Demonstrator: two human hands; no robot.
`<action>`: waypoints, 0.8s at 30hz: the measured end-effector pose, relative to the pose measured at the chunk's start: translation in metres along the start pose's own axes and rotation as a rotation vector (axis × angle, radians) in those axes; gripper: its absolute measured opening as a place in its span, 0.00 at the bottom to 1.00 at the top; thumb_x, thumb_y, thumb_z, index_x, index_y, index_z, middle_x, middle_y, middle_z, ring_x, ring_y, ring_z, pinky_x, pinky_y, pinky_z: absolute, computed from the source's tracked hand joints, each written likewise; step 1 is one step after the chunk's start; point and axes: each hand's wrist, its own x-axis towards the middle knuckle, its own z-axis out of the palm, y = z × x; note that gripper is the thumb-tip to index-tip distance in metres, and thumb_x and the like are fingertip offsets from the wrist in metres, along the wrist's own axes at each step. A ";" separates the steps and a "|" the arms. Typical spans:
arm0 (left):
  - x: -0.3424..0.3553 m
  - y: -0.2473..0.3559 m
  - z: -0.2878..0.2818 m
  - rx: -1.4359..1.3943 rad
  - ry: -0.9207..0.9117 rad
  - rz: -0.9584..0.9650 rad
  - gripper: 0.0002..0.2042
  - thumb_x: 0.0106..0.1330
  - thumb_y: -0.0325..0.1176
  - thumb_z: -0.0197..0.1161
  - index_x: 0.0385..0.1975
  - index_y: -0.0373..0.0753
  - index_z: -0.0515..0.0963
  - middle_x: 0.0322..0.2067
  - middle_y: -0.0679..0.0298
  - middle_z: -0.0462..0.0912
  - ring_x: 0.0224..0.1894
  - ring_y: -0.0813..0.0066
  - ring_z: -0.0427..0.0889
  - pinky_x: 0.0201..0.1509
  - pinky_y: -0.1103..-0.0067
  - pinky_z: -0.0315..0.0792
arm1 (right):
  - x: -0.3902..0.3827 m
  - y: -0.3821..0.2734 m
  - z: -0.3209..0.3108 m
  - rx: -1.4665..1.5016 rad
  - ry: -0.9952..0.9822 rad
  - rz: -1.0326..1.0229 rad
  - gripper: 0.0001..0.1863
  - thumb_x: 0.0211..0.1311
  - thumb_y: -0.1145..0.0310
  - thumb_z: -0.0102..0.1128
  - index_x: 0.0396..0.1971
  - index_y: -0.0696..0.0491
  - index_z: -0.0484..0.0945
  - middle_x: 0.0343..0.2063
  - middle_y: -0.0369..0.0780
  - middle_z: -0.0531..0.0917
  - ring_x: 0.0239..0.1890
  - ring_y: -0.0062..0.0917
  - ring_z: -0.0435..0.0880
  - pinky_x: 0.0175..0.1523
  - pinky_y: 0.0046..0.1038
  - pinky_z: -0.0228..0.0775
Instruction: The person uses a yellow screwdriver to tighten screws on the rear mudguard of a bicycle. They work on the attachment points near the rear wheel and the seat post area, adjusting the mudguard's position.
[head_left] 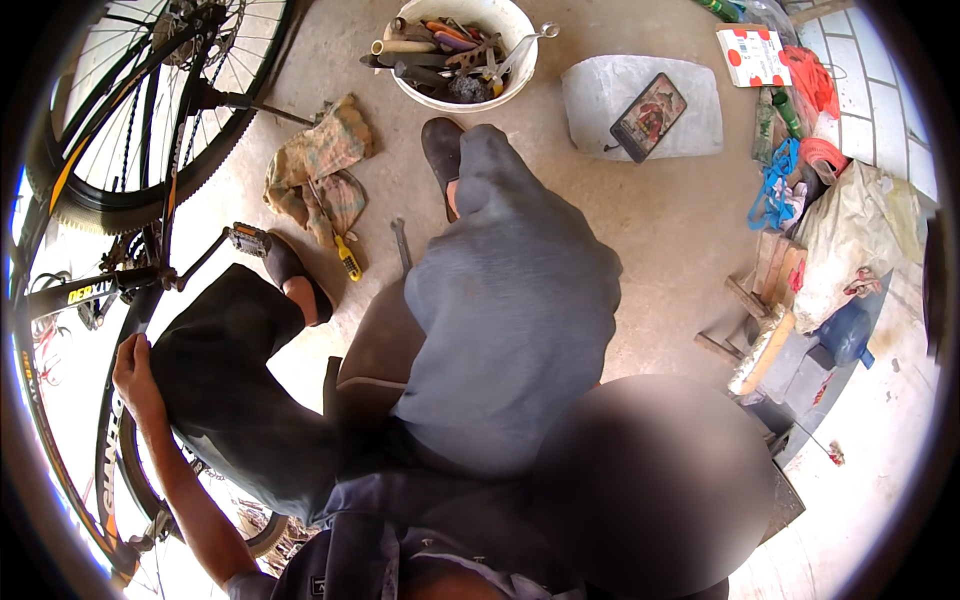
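Observation:
My left hand [140, 380] is at the black bicycle frame [110, 420] on the left, its fingers closed around a tube beside my bent knee. Next to it are the crank and pedal [250, 240], close to my left shoe. The rear part of the picture's bicycle shows a wheel [235, 130] with a knobbly tyre at the upper left. My right hand does not show; a large blurred round patch hides the lower right. On the floor before me lie a yellow-handled screwdriver [348, 260] and a metal spanner [401, 245].
A camouflage cloth [320, 160] lies near the wheel. Ahead stands a white bucket [420, 98] of tools. A phone [650, 115] rests on a pale block [590, 100]. Bags, a red-dotted box [752, 55], wood and a blue bottle [846, 335] crowd the right wall.

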 end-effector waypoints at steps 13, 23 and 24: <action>-0.010 0.019 -0.003 0.014 0.004 -0.007 0.15 0.65 0.39 0.58 0.42 0.32 0.80 0.34 0.59 0.83 0.37 0.73 0.79 0.47 0.79 0.69 | 0.000 -0.016 0.009 -0.023 -0.008 -0.056 0.14 0.54 0.58 0.59 0.34 0.54 0.80 0.28 0.45 0.84 0.33 0.42 0.83 0.40 0.38 0.74; -0.011 0.018 0.000 -0.098 -0.009 -0.058 0.14 0.66 0.35 0.59 0.41 0.30 0.79 0.35 0.60 0.82 0.39 0.76 0.80 0.47 0.82 0.71 | 0.015 -0.072 0.049 -0.093 -0.069 -0.185 0.14 0.54 0.58 0.59 0.33 0.54 0.79 0.27 0.45 0.84 0.32 0.41 0.83 0.39 0.38 0.74; -0.013 0.022 -0.001 -0.090 -0.009 -0.054 0.13 0.66 0.35 0.59 0.41 0.30 0.79 0.35 0.60 0.82 0.39 0.76 0.80 0.48 0.82 0.71 | 0.015 -0.075 0.054 -0.107 -0.085 -0.195 0.14 0.54 0.58 0.59 0.33 0.53 0.79 0.27 0.45 0.84 0.32 0.41 0.83 0.39 0.38 0.74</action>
